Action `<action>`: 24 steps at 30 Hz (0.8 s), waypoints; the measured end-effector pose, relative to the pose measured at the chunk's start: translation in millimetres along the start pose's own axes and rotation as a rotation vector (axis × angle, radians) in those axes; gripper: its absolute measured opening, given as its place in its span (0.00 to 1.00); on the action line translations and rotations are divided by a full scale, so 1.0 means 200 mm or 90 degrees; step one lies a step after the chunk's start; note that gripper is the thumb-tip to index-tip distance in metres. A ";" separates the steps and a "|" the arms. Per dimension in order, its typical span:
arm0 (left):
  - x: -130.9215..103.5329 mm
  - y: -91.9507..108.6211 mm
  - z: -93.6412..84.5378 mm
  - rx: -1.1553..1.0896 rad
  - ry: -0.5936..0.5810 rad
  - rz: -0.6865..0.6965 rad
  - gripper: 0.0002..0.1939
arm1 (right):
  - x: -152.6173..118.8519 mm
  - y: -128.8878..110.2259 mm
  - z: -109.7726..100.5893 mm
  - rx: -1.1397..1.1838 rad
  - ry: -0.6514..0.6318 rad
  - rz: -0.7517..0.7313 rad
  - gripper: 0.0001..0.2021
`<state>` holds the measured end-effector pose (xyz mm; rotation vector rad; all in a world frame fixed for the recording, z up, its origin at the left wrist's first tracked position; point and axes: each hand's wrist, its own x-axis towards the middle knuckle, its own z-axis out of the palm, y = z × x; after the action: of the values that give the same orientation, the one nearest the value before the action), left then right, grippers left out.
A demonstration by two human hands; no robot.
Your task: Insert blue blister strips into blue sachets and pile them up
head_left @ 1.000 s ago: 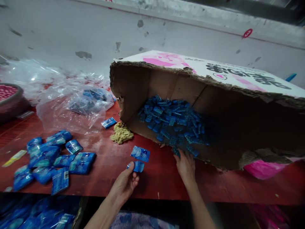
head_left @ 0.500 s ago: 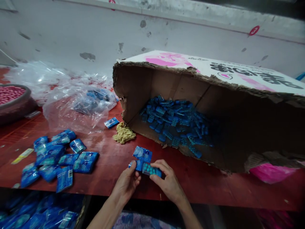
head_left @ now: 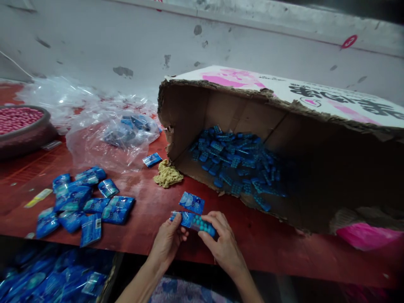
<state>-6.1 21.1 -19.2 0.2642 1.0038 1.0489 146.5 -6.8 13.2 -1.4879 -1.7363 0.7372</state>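
My left hand (head_left: 168, 237) pinches a small blue printed packet (head_left: 186, 219) between thumb and fingers. In my right hand (head_left: 221, 237) is a small clear case (head_left: 202, 224) with a blue end, filled with turquoise balls. The clear end of the case meets the packet's right edge; I cannot tell whether it reaches inside. A flat blue packet (head_left: 191, 203) lies on the red table just beyond my hands. To the left sits a pile of plump blue packets (head_left: 74, 198).
A torn cardboard box (head_left: 189, 99) lies on its side, holding many blue cases (head_left: 236, 155). Near its left corner are a yellow cloth (head_left: 168, 174) and another packet (head_left: 152, 160). Clear plastic bags (head_left: 94, 147) and a bowl (head_left: 47, 130) of pink pieces stand left.
The view has shifted a little, so the scene sits further right. The case has turned into line with the packet, its clear end now at the packet's edge.
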 end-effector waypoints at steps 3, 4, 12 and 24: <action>0.00 0.01 -0.01 0.004 -0.007 -0.002 0.17 | 0.00 0.00 0.00 -0.002 0.000 -0.004 0.14; 0.00 0.01 -0.01 0.006 -0.010 -0.004 0.17 | 0.00 0.00 0.00 -0.006 0.000 -0.007 0.14; 0.01 0.03 -0.02 0.014 -0.027 -0.005 0.16 | -0.01 -0.01 0.01 -0.096 0.018 -0.082 0.14; -0.01 0.02 -0.03 -0.001 -0.041 0.017 0.15 | -0.05 -0.01 0.05 -0.102 0.045 -0.082 0.13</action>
<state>-13.4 21.0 -19.0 0.3097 0.9434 1.0586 139.2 -16.2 7.5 -1.4719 -1.8544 0.4827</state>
